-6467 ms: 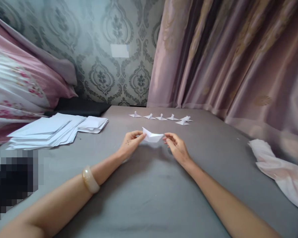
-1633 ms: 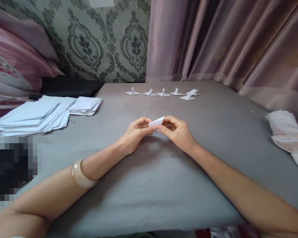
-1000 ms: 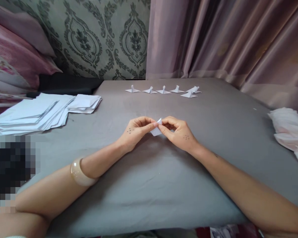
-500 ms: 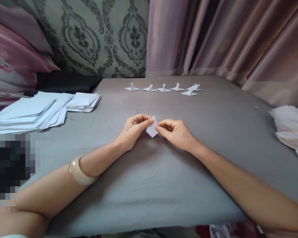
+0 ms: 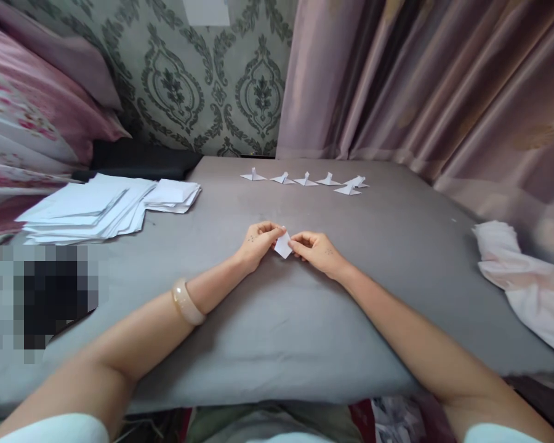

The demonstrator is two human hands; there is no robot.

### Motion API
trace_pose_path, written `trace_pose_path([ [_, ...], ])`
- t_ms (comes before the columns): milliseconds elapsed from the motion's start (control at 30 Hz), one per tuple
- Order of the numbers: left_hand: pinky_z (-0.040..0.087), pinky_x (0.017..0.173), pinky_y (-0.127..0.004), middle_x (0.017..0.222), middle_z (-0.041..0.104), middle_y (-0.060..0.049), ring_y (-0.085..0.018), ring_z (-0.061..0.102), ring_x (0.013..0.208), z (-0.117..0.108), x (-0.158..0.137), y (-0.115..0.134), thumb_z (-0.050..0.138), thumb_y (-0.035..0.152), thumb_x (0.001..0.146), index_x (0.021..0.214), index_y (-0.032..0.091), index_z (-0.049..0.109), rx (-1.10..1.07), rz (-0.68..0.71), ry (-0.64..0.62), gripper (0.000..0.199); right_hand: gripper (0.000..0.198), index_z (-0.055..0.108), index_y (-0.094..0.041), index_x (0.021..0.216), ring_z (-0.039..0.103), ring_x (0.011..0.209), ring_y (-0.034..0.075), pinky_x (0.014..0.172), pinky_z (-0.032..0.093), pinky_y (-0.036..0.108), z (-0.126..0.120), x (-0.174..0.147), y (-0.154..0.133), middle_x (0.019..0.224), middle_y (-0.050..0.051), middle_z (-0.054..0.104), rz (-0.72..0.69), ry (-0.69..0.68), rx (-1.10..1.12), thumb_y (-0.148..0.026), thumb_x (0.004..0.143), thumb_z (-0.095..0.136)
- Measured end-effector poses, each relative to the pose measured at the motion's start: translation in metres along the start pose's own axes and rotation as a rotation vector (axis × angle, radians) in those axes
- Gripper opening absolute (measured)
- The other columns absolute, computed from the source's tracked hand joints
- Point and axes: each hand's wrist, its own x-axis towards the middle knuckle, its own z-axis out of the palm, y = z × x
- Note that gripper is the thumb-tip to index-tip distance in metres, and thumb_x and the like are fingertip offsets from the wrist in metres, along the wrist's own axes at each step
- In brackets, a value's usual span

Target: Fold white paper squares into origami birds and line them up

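Note:
A small folded piece of white paper, kite-like in outline, is held up between both hands over the middle of the table. My left hand pinches its upper left edge between thumb and fingers. On the opposite side, my right hand grips the paper's right edge, thumb toward me. Part of the paper is hidden behind the fingertips. A pale bangle circles my left forearm.
Several folded white paper figures stand in a row at the table's far side. Stacks of white paper sheets and smaller squares lie at left. Crumpled pale cloth rests at right on the grey tablecloth.
The camera view has shifted back and tilted up, so more wall and my sleeves show. Both hands keep their hold on the folded paper, with little visible change in its shape.

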Motion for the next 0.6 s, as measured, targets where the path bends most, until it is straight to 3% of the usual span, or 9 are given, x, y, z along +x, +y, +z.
trace_pose_path([
  [400,0.028,0.051,-0.023,0.047,0.042,0.005,-0.008,0.038,0.049,0.0025,-0.0016,-0.0025,0.063,0.025,0.067,0.052,0.016,0.051,0.001,0.085,0.102,0.021,0.019,0.065,-0.015,0.077,0.051,0.055,0.008,0.050,0.036,0.019,0.0086,0.0004,-0.0029,0.061,-0.002,0.061,0.072,0.028,0.008,-0.032,0.070,0.066],
  [600,0.033,0.052,-0.022,0.050,0.049,0.003,-0.009,0.045,0.050,0.0047,0.0034,-0.0089,0.066,0.031,0.071,0.056,0.014,0.055,-0.044,0.097,0.133,0.025,0.010,0.063,-0.016,0.070,0.050,0.053,0.008,0.050,0.037,0.019,0.0086,0.0011,-0.0011,0.057,-0.003,0.059,0.086,0.049,0.027,-0.026,0.070,0.064],
])
